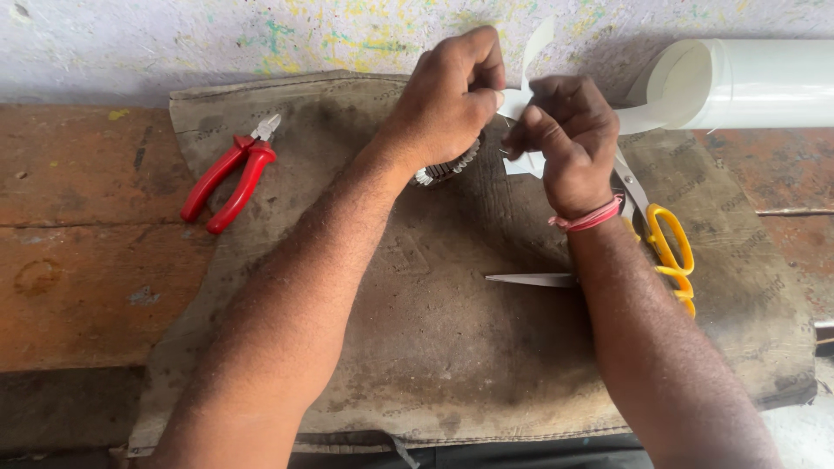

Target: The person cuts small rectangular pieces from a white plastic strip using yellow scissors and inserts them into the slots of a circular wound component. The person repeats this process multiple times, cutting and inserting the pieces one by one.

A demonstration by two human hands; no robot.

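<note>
The left hand is closing its fingers around a small ribbed metal part that is showing just below the knuckles, while the right hand is pinching a white paper strip between closed fingertips, right against the part. The step looks like fitting the strip into the part, so the next move probably calls for a steady, fine push. No labels are showing; a white paper roll is lying beyond the right fingers, yellow-handled scissors behind the right wrist, and red pliers well left of the left fingers on the tabletop.
</note>
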